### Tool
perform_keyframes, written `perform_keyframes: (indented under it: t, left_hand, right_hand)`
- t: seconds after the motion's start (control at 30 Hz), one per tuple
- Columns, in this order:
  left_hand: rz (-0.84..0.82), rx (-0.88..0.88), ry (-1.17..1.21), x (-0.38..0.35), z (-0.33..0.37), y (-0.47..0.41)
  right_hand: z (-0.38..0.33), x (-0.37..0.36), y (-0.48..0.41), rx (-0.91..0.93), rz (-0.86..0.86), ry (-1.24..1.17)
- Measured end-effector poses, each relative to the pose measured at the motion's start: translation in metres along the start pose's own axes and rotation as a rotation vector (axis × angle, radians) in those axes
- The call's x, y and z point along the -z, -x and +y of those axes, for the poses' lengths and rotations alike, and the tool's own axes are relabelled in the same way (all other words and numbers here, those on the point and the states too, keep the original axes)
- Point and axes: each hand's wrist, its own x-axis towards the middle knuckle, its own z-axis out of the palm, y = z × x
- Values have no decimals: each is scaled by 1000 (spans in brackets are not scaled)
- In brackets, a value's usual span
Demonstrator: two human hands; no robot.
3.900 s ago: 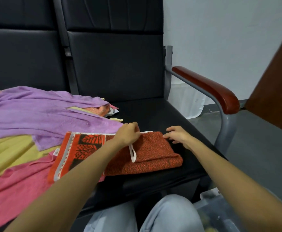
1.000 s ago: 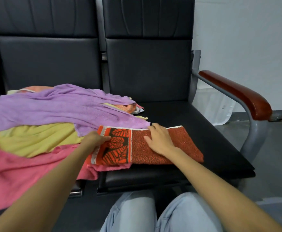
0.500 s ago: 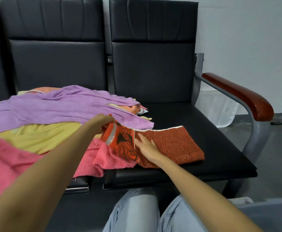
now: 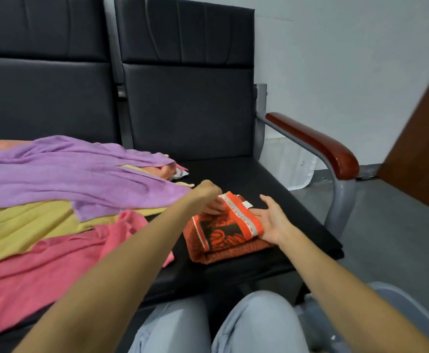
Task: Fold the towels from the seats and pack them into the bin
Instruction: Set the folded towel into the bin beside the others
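An orange patterned towel (image 4: 221, 235) lies folded into a small block on the right black seat (image 4: 272, 189). My left hand (image 4: 208, 197) pinches its far top edge, where the white trim shows. My right hand (image 4: 272, 220) lies flat against the towel's right side, fingers straight. A heap of loose towels covers the left seat: purple (image 4: 68, 177) on top, yellow (image 4: 17, 225) under it, pink (image 4: 42, 271) nearest me. The grey bin's rim (image 4: 407, 309) shows at the bottom right.
A red-brown armrest (image 4: 315, 143) on a grey metal frame bounds the right seat. A brown wooden panel (image 4: 422, 154) stands further right over grey floor. My knees in light jeans (image 4: 221, 324) are just in front of the seat edge.
The orange towel's left end has been folded over onto its right part, making a compact block. My left hand travelled right with that end; my right hand shifted to the towel's right side.
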Motion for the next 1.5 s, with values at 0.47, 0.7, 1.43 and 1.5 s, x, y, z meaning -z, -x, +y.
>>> perform_keyframes:
  t: [0.47,0.7,1.43,1.5]
  left_hand:
    - [177,-470,-729,-21,-61,-19]
    - [92,-388,-1010,-25,-60,-11]
    - [106,-349,-301,-112,-34,53]
    - [-14,-382,-287,-159,-28,65]
  right_hand:
    - [3,-3,9,244,269,648]
    - [9,17,-9,382,462,985]
    - [10,121,118,561,179,578]
    - [21,160,150,571,341,562]
